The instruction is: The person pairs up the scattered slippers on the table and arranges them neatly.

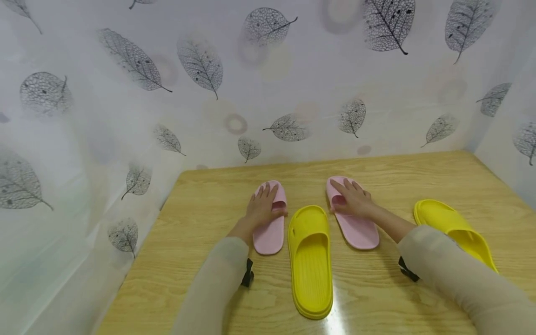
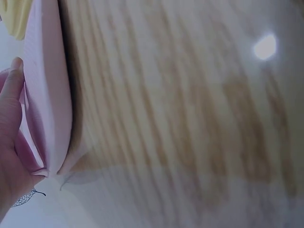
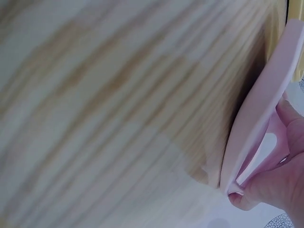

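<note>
Two pink slippers lie toes-away on a wooden table (image 1: pixel 201 218). My left hand (image 1: pixel 264 204) lies over the strap of the left pink slipper (image 1: pixel 270 235), fingers across the top and thumb at the strap opening. My right hand (image 1: pixel 353 199) holds the strap of the right pink slipper (image 1: pixel 360 230) the same way. In the left wrist view the left pink slipper (image 2: pixel 47 95) shows edge-on beside my left hand (image 2: pixel 9 142). The right wrist view shows the right pink slipper (image 3: pixel 266 99) with my right hand (image 3: pixel 280 185) wrapped at its strap.
A yellow slipper (image 1: pixel 311 260) lies between the pink ones, nearer to me. A second yellow slipper (image 1: pixel 454 230) lies at the right, partly under my right sleeve. White sheets printed with leaves (image 1: pixel 125 116) wall in the table on three sides.
</note>
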`<state>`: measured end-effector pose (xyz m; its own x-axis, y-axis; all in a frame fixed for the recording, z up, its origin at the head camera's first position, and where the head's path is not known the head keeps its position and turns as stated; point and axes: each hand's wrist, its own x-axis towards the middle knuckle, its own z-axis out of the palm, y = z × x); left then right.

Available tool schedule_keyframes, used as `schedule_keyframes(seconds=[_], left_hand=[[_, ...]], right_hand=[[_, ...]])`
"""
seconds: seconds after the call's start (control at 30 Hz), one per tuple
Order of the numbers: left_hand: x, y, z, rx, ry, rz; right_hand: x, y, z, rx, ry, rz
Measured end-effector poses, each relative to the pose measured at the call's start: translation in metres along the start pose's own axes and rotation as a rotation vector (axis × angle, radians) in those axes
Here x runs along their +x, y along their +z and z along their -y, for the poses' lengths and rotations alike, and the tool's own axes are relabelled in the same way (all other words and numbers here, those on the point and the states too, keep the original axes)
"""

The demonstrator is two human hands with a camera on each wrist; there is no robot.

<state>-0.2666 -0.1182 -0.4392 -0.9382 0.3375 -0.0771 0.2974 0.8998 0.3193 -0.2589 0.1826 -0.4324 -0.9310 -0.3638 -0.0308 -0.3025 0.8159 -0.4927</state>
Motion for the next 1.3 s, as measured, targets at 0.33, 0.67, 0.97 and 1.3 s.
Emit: schedule_keyframes(seconds=[0.33, 0.67, 0.97, 1.3], left_hand=[[0.01, -0.003, 0.003, 0.05, -0.009, 0.024], [0.012, -0.004, 0.001, 0.038, -0.003, 0.01], [0.013, -0.003, 0.003, 0.043, 0.004, -0.006], [0.012, 0.0, -0.007, 0.062, -0.039, -0.046]], right_hand=[[0.006, -0.003, 0.005, 0.027, 0.038, 0.012], [0.012, -0.002, 0.004, 0.006, 0.044, 0.005], [0.016, -0.002, 0.005, 0.005, 0.045, 0.006], [0.012, -0.002, 0.002, -0.023, 0.038, -0.014]])
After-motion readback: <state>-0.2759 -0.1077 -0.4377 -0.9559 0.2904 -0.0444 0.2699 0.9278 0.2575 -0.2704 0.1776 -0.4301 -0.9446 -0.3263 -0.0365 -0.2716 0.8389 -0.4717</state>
